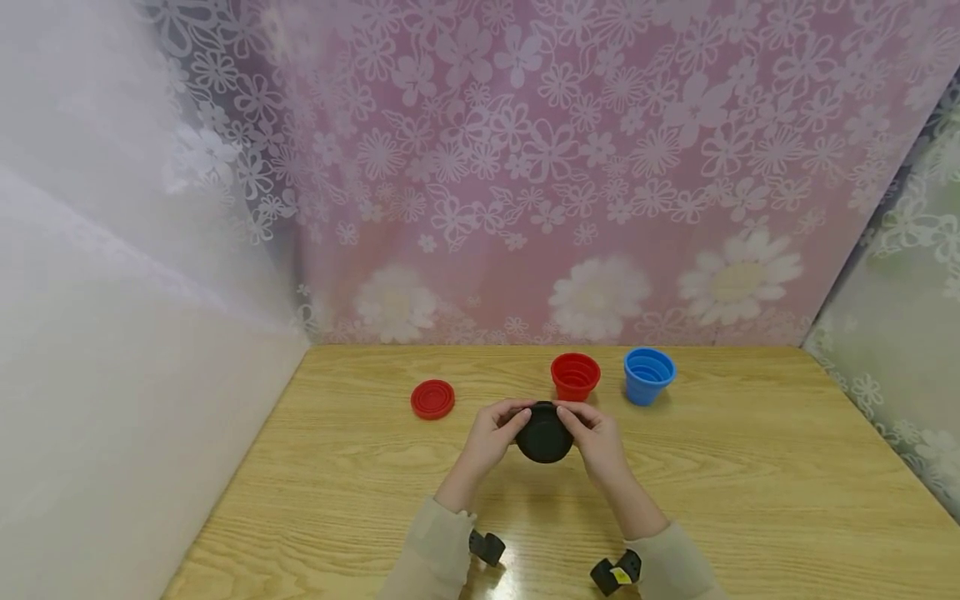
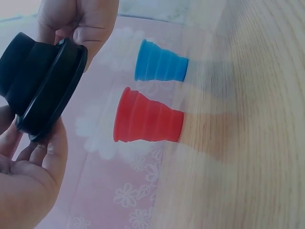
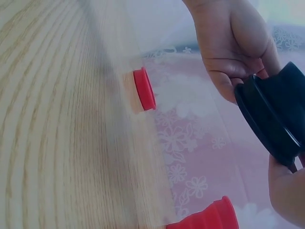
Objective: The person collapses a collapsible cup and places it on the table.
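Observation:
A black collapsible cup point(image 1: 544, 433), partly extended, is held up over the table between both hands. My left hand point(image 1: 489, 435) pinches its left side, thumb on the near face and fingers behind. On the opposite side my right hand point(image 1: 599, 442) grips it the same way. The wrist views show the cup's stepped side and thick rim, tilted. Beyond the hands stand a red collapsible cup point(image 1: 575, 377) and a blue collapsible cup point(image 1: 648, 376), both extended and upright. A red collapsible cup, folded flat point(image 1: 432, 399), lies to the left.
The wooden table point(image 1: 337, 500) ends at a pink flowered curtain point(image 1: 480, 208) behind the cups. A pale wall-like sheet point(image 1: 150, 375) borders the left side, and a flowered sheet point(image 1: 900, 367) the right. Small black devices point(image 1: 489, 548) sit at both wrists.

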A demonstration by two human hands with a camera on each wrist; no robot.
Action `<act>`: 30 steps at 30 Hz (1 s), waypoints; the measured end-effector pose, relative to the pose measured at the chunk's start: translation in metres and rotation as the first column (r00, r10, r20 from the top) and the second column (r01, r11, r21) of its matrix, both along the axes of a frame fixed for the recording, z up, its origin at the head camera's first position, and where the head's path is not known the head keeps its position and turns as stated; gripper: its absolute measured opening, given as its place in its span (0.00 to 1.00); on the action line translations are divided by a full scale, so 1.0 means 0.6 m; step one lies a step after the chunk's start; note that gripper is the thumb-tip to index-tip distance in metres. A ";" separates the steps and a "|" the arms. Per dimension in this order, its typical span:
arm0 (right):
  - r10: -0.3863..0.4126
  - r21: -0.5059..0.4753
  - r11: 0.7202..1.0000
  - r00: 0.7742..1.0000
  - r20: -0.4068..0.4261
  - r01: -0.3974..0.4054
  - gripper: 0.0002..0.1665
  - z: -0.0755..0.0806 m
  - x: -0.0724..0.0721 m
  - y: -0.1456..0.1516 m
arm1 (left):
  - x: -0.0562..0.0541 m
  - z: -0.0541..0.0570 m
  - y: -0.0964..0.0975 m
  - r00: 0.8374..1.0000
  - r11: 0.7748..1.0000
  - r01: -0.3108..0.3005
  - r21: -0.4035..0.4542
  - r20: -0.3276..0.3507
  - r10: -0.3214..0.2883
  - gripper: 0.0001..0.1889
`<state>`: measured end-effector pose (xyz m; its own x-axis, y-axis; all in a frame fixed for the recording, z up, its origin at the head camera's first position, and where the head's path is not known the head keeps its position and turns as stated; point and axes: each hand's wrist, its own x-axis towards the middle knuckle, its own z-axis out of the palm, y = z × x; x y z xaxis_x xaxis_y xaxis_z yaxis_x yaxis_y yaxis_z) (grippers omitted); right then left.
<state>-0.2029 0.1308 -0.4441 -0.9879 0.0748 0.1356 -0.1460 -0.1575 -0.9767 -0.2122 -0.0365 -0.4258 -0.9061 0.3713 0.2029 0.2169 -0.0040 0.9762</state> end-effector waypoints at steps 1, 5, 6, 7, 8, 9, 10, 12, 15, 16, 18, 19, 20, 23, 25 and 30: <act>-0.011 -0.015 1.000 1.000 -0.004 0.010 0.14 0.000 0.000 0.000 | -0.001 -0.001 0.000 1.000 1.000 0.008 0.008 0.007 -0.008 0.14; -0.037 -0.058 0.998 0.999 0.020 0.038 0.13 0.001 0.000 0.003 | -0.002 -0.003 0.001 0.999 1.000 0.016 0.017 0.028 -0.017 0.15; -0.039 -0.064 0.997 0.999 0.028 0.041 0.13 0.002 0.000 0.003 | -0.001 -0.003 0.002 0.999 1.000 0.015 0.018 0.030 -0.016 0.15; -0.039 -0.069 0.997 0.999 0.035 0.042 0.15 0.003 0.000 0.004 | -0.001 -0.002 0.002 0.999 1.000 0.014 0.022 0.032 -0.015 0.15; -0.037 -0.072 0.997 0.998 0.042 0.040 0.15 0.004 0.001 0.005 | -0.001 -0.002 0.003 0.999 1.000 0.014 0.023 0.037 -0.015 0.15; -0.033 -0.077 0.996 0.998 0.045 0.036 0.17 0.005 0.001 0.005 | -0.001 -0.001 0.003 0.999 1.000 0.015 0.026 0.040 -0.016 0.15; -0.030 -0.085 0.996 0.999 0.043 0.033 0.19 0.007 0.002 0.005 | -0.001 -0.001 0.003 0.999 0.999 0.015 0.030 0.042 -0.017 0.15; -0.022 -0.100 0.995 0.999 0.048 0.027 0.19 0.009 0.003 0.005 | -0.001 -0.001 0.004 0.999 0.999 0.016 0.039 0.040 -0.018 0.15; -0.009 -0.117 0.993 0.999 0.038 0.013 0.15 0.011 0.003 0.004 | -0.001 0.000 0.004 0.999 0.999 0.016 0.048 0.035 -0.018 0.15; -0.001 -0.113 0.994 0.999 0.034 0.005 0.13 0.011 0.004 0.005 | -0.001 0.000 0.004 0.999 0.999 0.019 0.051 0.034 -0.021 0.14; 0.024 -0.078 0.997 1.000 0.017 -0.022 0.11 0.011 0.004 0.006 | 0.000 0.001 0.005 0.999 0.998 0.024 0.056 0.030 -0.026 0.14; 0.041 -0.052 0.998 0.999 0.006 -0.040 0.11 0.010 0.004 0.007 | 0.000 0.001 0.005 0.999 0.998 0.028 0.058 0.026 -0.029 0.14; 0.060 -0.026 0.998 0.998 -0.001 -0.060 0.11 0.009 0.004 0.008 | 0.001 0.002 0.005 0.999 0.998 0.033 0.062 0.022 -0.035 0.14; 0.120 0.050 0.992 0.992 -0.027 -0.119 0.16 0.006 0.003 0.012 | 0.003 0.003 0.006 0.999 0.997 0.045 0.067 0.014 -0.046 0.14; 0.150 0.061 0.987 0.987 -0.051 -0.147 0.16 0.005 0.003 0.013 | 0.005 0.005 0.006 0.999 0.996 0.051 0.068 0.006 -0.051 0.14; 0.212 -0.042 0.975 0.967 -0.141 -0.219 0.09 0.004 0.005 0.010 | 0.007 0.007 0.009 0.997 0.993 0.073 0.091 0.001 -0.073 0.14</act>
<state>-0.2000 0.1366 -0.4414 -0.9545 -0.1264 0.2702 -0.2322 -0.2538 -0.9390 -0.2083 -0.0314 -0.4216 -0.8783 0.4166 0.2347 0.2083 -0.1085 0.9720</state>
